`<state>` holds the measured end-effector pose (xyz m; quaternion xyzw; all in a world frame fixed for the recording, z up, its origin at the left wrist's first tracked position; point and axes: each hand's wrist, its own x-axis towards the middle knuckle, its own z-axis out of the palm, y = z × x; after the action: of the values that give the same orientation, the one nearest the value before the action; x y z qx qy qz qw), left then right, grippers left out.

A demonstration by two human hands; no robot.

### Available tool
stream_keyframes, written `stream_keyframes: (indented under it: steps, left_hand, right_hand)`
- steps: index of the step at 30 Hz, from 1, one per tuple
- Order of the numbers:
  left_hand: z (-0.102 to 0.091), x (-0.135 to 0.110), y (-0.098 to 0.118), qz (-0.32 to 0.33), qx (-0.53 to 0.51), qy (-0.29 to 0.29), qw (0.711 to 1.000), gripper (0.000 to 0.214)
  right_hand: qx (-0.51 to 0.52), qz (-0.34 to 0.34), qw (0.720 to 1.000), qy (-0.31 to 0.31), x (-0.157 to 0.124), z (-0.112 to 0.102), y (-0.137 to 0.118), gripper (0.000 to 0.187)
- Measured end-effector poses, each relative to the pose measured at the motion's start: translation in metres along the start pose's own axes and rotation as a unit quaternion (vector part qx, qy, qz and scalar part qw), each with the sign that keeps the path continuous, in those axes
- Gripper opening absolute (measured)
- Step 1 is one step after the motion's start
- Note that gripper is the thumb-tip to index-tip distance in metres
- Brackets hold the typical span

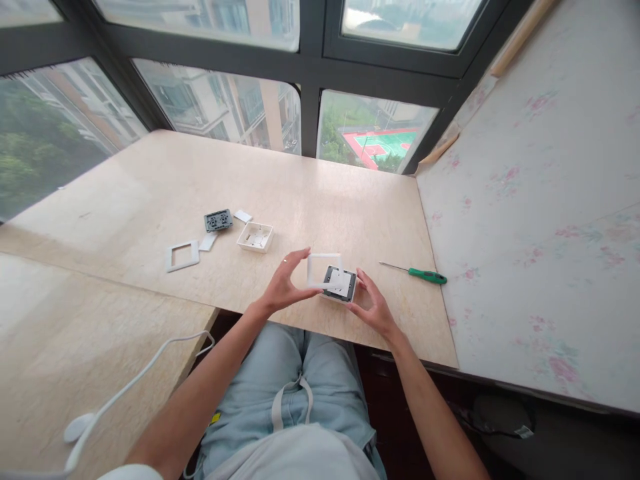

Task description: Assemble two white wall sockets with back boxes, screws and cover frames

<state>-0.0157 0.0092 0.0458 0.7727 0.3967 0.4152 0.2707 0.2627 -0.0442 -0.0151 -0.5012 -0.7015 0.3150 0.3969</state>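
My left hand (284,285) pinches a thin white faceplate frame (311,271) by its left side, between thumb and fingers. The frame is raised a little and overlaps, from my view, a wall socket (341,283) with a white centre and dark grey edge. That socket sits in a white box near the table's front edge. Around the right side of the box my right hand (374,307) is closed, thumb in front and fingers behind. Whether the frame touches the socket I cannot tell.
Left on the table lie a second white frame (169,259), a dark grey socket module (218,220), small white plates (207,241) and an open white box (255,248). A green-handled screwdriver (427,275) lies right, near the papered wall (530,233). A white cable (131,382) crosses the lower left.
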Motion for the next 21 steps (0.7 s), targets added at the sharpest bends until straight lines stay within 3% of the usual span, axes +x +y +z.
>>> stream_keyframes:
  steps: [3, 6, 9, 13, 21]
  left_hand:
    - [-0.022, -0.02, -0.006, -0.128, -0.01, 0.192, 0.973, 0.081]
    - [-0.046, -0.04, -0.022, -0.26, 0.037, 0.384, 0.885, 0.074]
    - [-0.068, -0.053, -0.04, -0.341, 0.133, 0.477, 0.799, 0.074]
    - [-0.084, -0.056, -0.054, -0.424, 0.281, 0.418, 0.753, 0.075]
    - [-0.082, -0.043, -0.067, -0.493, 0.36, 0.315, 0.727, 0.077]
  right_hand:
    - [-0.008, 0.008, 1.0, 0.001, -0.001, 0.002, 0.002, 0.083]
    - [-0.019, 0.011, 1.0, -0.001, -0.001, 0.004, 0.004, 0.082]
    - [-0.029, 0.011, 1.0, 0.003, -0.002, 0.004, 0.007, 0.08]
    - [-0.038, 0.018, 0.999, 0.006, -0.003, 0.005, 0.009, 0.078]
    - [-0.048, 0.027, 0.998, 0.016, -0.003, 0.007, 0.013, 0.076]
